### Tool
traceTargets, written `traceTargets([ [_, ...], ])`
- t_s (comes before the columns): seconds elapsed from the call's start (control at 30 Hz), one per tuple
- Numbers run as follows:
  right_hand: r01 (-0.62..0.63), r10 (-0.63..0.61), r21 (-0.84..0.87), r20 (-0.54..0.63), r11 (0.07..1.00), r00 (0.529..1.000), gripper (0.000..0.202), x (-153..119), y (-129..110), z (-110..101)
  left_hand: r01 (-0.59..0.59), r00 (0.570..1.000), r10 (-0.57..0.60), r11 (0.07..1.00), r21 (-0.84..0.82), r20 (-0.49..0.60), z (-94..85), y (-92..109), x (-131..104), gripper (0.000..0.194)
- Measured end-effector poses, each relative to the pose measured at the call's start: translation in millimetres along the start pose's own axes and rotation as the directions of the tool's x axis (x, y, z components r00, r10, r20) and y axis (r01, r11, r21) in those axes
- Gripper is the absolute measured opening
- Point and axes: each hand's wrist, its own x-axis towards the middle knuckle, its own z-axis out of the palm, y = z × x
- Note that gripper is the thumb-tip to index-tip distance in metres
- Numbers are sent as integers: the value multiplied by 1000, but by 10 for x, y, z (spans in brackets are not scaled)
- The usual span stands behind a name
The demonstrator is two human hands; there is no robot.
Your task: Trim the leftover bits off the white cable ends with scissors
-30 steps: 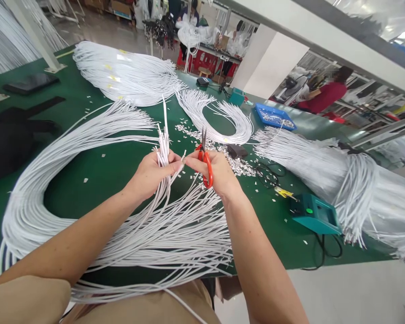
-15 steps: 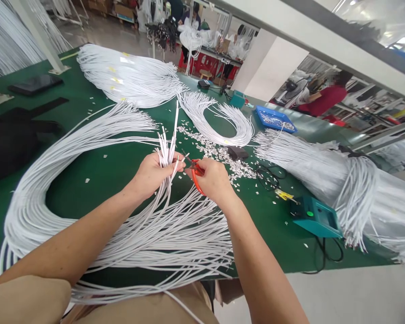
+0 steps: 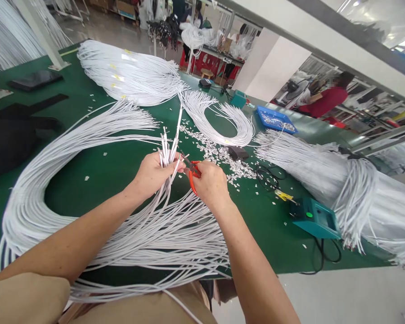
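My left hand [image 3: 157, 173] is closed round several white cables [image 3: 165, 155], whose cut ends point up above the fingers. Close on its right, my right hand [image 3: 211, 182] grips orange-handled scissors [image 3: 193, 180], with the dark blades at a cable end by my left fingertips. A large curved bundle of white cables [image 3: 30, 193] lies on the green table [image 3: 101, 173], running round under my forearms. Small pale scraps [image 3: 219, 157] are scattered beyond my right hand.
Further back lie a thick cable bundle [image 3: 128, 74] and a looped one [image 3: 219, 128]. On the right are a blue tray [image 3: 275, 120], a teal device [image 3: 317, 218] and wrapped cables [image 3: 324, 171]. A person in red [image 3: 327, 101] is behind. A metal beam [image 3: 310, 40] crosses overhead.
The scissors and my right hand have shifted and turned slightly near the cable ends. My left hand keeps its hold on the cables. The view has moved slightly.
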Motion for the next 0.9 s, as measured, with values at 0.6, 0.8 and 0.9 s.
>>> traceTargets([
  [0.6, -212, 160, 751, 143, 626, 977, 19, 38, 45, -96, 58, 998, -58, 998, 19, -27, 13, 52, -14, 20],
  [0.8, -181, 181, 921, 124, 344, 976, 14, 84, -91, -91, 25, 999, -22, 994, 110, -26, -12, 27, -11, 20],
  [0.9, -201, 216, 934, 140, 297, 966, 9, 79, -115, -59, 13, 999, -7, 988, 156, -38, -9, 23, -14, 21],
])
